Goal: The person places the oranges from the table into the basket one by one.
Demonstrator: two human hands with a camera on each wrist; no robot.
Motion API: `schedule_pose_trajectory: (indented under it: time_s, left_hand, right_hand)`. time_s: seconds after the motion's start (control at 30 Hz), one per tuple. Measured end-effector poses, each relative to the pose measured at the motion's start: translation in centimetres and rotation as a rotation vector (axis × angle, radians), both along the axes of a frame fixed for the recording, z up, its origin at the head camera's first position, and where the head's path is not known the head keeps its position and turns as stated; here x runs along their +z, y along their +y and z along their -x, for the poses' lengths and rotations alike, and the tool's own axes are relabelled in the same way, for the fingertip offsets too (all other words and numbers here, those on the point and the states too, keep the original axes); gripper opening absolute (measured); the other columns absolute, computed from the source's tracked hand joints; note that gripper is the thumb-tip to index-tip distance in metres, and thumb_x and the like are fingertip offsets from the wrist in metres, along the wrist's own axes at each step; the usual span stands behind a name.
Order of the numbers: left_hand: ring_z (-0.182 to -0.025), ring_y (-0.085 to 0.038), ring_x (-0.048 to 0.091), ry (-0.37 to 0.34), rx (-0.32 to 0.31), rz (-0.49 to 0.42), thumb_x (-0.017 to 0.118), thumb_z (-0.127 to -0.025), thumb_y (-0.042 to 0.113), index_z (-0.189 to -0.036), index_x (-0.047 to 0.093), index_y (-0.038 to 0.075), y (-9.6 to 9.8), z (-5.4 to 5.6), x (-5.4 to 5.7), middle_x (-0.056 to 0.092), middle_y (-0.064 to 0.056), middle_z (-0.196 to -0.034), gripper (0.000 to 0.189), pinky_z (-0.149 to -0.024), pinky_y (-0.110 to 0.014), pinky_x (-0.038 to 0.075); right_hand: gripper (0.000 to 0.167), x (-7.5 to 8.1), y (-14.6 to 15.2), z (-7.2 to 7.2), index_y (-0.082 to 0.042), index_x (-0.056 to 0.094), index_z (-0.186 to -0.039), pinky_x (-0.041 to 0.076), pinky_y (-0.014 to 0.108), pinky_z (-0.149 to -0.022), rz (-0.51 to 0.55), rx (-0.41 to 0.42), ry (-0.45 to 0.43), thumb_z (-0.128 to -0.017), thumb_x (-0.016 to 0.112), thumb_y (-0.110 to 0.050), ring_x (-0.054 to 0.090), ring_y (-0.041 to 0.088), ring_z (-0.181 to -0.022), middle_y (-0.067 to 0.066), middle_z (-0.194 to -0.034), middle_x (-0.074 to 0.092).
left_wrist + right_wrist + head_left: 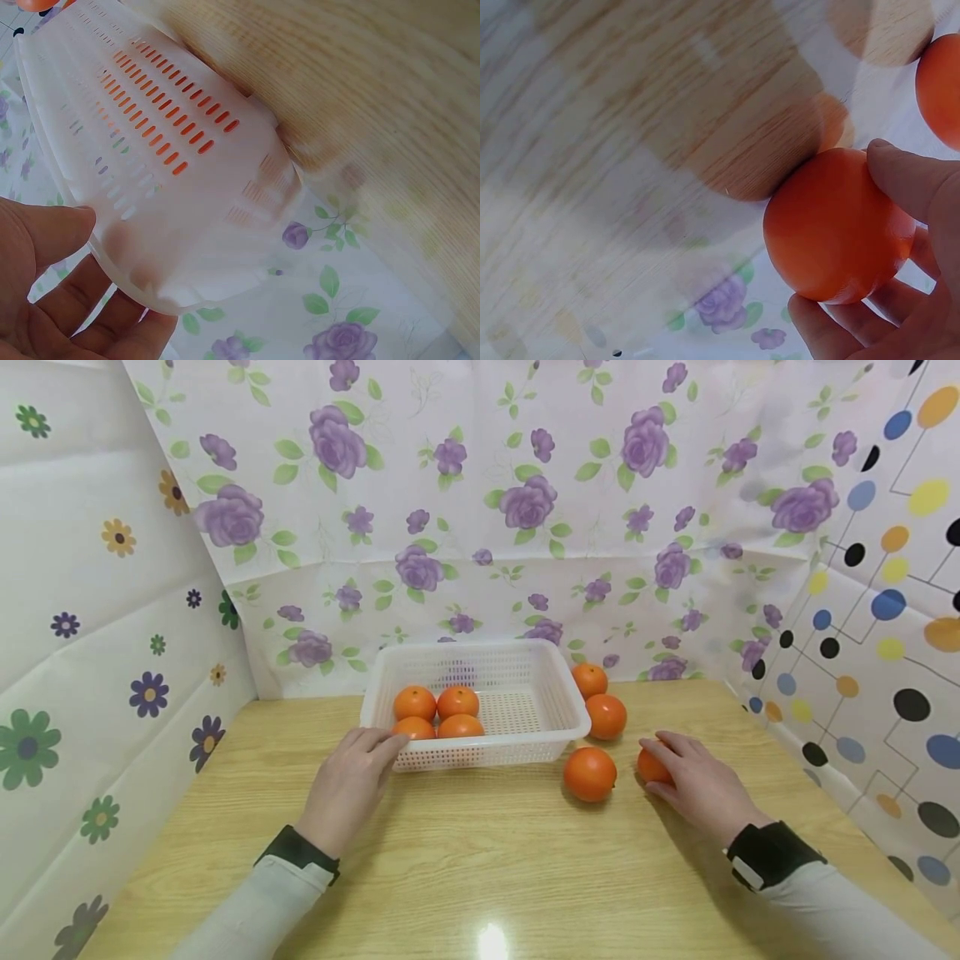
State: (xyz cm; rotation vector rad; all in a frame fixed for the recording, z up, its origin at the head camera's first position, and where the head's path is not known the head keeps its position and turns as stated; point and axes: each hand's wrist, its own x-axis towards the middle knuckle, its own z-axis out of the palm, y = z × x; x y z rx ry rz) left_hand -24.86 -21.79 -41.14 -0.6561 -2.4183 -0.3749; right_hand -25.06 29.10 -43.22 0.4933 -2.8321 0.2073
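A white perforated plastic basket [525,739] stands at the back of the table, with several oranges [415,703] grouped in its left half. My left hand [352,785] grips the basket's front left corner; in the left wrist view the thumb and fingers [71,300] pinch its rim. My right hand [701,785] holds an orange [838,225] on the table to the right, thumb on one side and fingers round the other. Just left of that hand lies another orange [590,774]. Two more oranges [606,717] sit against the basket's right side.
The wooden table [465,860] runs back to a wall covering [480,527] with purple flowers. Flower-patterned sheeting [112,610] borders the left, and dotted sheeting [885,652] the right. Inside the basket, the right half shows bare bottom.
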Motion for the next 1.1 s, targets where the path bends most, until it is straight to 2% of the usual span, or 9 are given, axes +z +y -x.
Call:
schedule_pose_trajectory:
  time_s: [0.63,1.1]
  left_hand:
    - [-0.115,-0.035,0.069,0.005,0.009,0.007,0.089,-0.091,-0.003,-0.132,0.078,0.009,0.06,0.01,-0.02,0.075,-0.014,-0.125,0.045,-0.096,-0.051,0.066]
    - [-0.116,-0.035,0.069,0.000,0.011,0.003,0.090,-0.090,-0.003,-0.133,0.078,0.009,0.05,0.05,-0.05,0.075,-0.014,-0.126,0.046,-0.097,-0.052,0.065]
  right_hand:
    - [0.069,-0.10,0.15,-0.10,-0.005,0.060,-0.154,0.056,0.074,-0.100,-0.007,0.009,0.025,-0.095,0.091,-0.022,0.055,0.054,-0.137,0.031,-0.154,0.054]
    - [0.070,0.13,0.25,-0.17,-0.005,0.058,-0.157,0.054,0.074,-0.104,0.012,0.013,0.019,-0.096,0.089,-0.023,0.054,0.054,-0.138,0.031,-0.155,0.053]
